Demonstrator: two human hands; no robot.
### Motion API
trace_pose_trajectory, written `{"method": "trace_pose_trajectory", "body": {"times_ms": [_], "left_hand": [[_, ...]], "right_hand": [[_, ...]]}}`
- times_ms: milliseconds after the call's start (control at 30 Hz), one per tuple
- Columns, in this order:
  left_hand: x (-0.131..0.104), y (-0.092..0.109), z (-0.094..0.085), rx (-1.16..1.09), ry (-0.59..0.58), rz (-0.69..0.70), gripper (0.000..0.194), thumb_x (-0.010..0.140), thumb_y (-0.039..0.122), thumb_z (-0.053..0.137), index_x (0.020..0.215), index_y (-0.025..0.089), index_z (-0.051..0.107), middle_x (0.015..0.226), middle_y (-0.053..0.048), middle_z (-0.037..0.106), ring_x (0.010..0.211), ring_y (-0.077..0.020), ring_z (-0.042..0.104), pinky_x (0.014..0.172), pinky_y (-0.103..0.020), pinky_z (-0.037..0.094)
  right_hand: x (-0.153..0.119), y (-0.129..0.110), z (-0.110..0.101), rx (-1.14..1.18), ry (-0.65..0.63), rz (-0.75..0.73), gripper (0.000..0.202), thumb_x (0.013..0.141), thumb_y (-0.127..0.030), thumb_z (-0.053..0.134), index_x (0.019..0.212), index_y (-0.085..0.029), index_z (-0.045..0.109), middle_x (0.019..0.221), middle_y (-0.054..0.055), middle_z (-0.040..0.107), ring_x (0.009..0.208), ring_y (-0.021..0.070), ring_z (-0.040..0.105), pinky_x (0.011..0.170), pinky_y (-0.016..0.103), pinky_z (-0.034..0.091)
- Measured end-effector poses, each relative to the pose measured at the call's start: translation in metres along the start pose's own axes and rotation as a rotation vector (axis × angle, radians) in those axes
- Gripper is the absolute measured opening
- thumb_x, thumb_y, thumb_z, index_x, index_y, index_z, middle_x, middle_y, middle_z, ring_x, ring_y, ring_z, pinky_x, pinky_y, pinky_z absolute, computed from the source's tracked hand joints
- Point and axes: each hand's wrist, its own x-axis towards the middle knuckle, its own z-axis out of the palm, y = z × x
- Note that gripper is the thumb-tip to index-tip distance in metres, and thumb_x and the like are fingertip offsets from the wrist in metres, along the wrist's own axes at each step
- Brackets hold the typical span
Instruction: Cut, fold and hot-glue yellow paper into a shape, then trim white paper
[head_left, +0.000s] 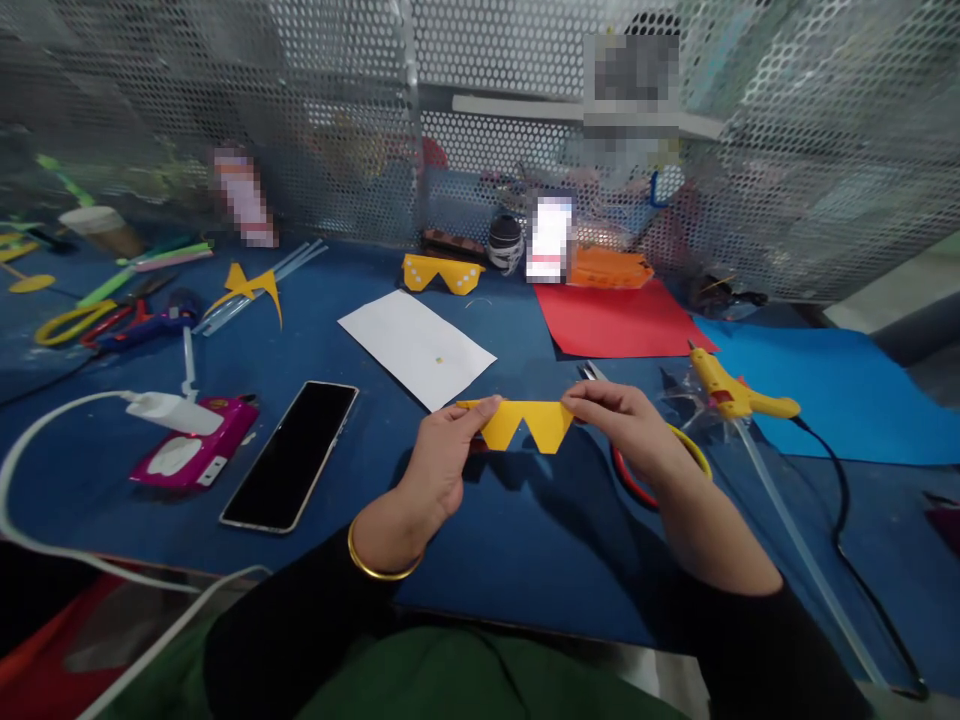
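Observation:
A yellow paper glasses cutout (pixel 551 425) is stretched level between my two hands, above the blue table. My left hand (pixel 441 452) pinches its left end between thumb and fingers. At the opposite end, my right hand (pixel 628 422) grips the upper corner with closed fingertips. Scissors with red and yellow handles (pixel 636 485) lie beneath my right hand, partly hidden by it. Just beyond the cutout lies a white sheet of paper (pixel 420 345). Farther back stands a similar yellow pair of paper glasses (pixel 441 274) with pale dots.
Left of my hands lie a phone (pixel 292 455) and a magenta device (pixel 196 440) with a white plug. A yellow glue gun (pixel 739 388) with a black cord sits right, by red paper (pixel 622 325) and blue paper (pixel 847 395). Perforated metal panels (pixel 337 120) close off the back.

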Motion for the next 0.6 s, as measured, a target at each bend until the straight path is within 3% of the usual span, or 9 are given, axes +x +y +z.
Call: {"method": "trace_pose_trajectory", "body": {"times_ms": [133,333,467,600], "left_hand": [[-0.003,-0.002,0.003,0.042,-0.006,0.043,0.024,0.068,0.035,0.085,0.077,0.013,0.079,0.081,-0.010,0.075,0.072,-0.0161,0.064,0.067,-0.028,0.049],[-0.008,-0.005,0.005,0.099,-0.126,0.018,0.026,0.066,0.037,0.086,0.079,0.015,0.080,0.078,-0.007,0.075,0.069,-0.0150,0.063,0.067,-0.028,0.048],[-0.004,-0.004,0.002,0.114,-0.088,0.069,0.038,0.079,0.050,0.074,0.094,0.016,0.079,0.088,-0.008,0.073,0.074,-0.0145,0.062,0.062,-0.025,0.043],[0.003,-0.001,-0.001,0.129,0.119,0.241,0.022,0.082,0.038,0.072,0.088,0.017,0.073,0.084,-0.004,0.069,0.075,-0.0140,0.060,0.065,-0.025,0.044]], "right_hand": [[-0.002,0.001,0.011,-0.253,0.097,-0.221,0.011,0.077,-0.036,0.073,0.078,-0.027,0.079,0.086,0.004,0.077,0.086,0.0219,0.065,0.080,0.035,0.047],[-0.008,0.001,0.025,-0.435,-0.006,-0.347,0.016,0.082,-0.029,0.067,0.067,-0.028,0.071,0.069,-0.002,0.073,0.066,0.0170,0.063,0.109,0.051,0.032],[-0.008,0.001,0.020,-0.511,0.019,-0.356,0.019,0.083,-0.026,0.063,0.065,-0.026,0.066,0.064,0.000,0.068,0.066,0.0184,0.059,0.098,0.047,0.041],[-0.008,0.000,0.014,-0.583,0.046,-0.321,0.017,0.083,-0.027,0.063,0.066,-0.026,0.066,0.069,0.003,0.070,0.071,0.0212,0.060,0.078,0.039,0.046]]}}
